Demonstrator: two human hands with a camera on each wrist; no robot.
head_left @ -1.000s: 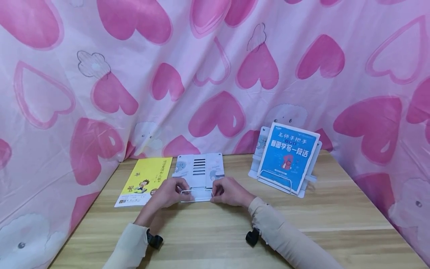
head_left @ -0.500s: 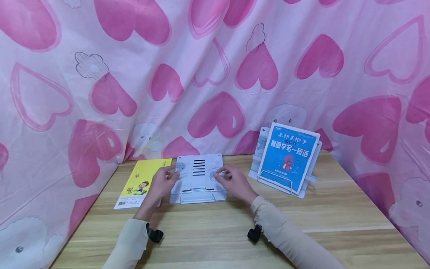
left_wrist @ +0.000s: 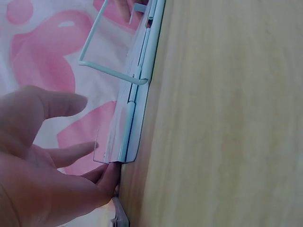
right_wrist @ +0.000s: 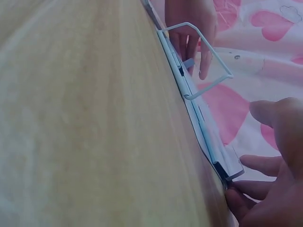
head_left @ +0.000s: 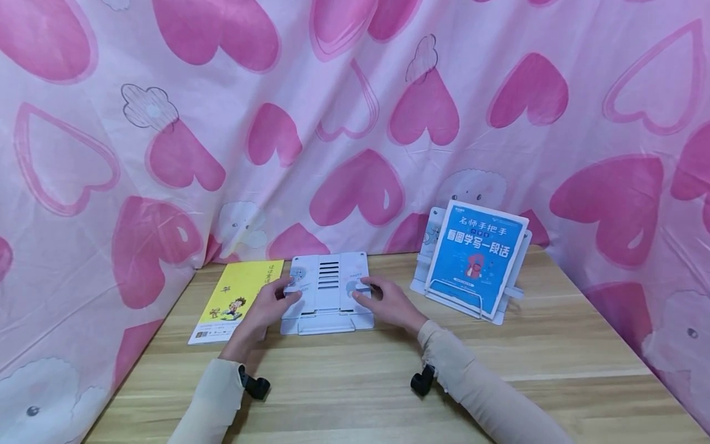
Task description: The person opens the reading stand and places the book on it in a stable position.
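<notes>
A pale blue book stand (head_left: 331, 300) with slots and printed cartoon animals lies flat on the table. From its near edge rises a bent wire page holder (left_wrist: 106, 71). My left hand (head_left: 267, 306) is at the stand's left side; in the left wrist view its lower fingers touch the edge while the thumb is held away. On the other side, my right hand (head_left: 390, 303) mirrors this, with its lower fingers at the stand's corner and its thumb (right_wrist: 262, 112) spread apart. Small side tabs sit close to both hands' fingers in the head view.
A yellow booklet (head_left: 233, 302) lies left of the stand, partly covered by my left hand. To the right, a second stand (head_left: 423, 271) props up a blue book (head_left: 477, 253). A pink heart-patterned curtain (head_left: 355, 92) hangs behind the wooden table (head_left: 344, 394).
Both hands have let go of the wire page holder and moved outward to the stand's sides. The fingers have since spread along its edges. The stand has stayed in about the same place.
</notes>
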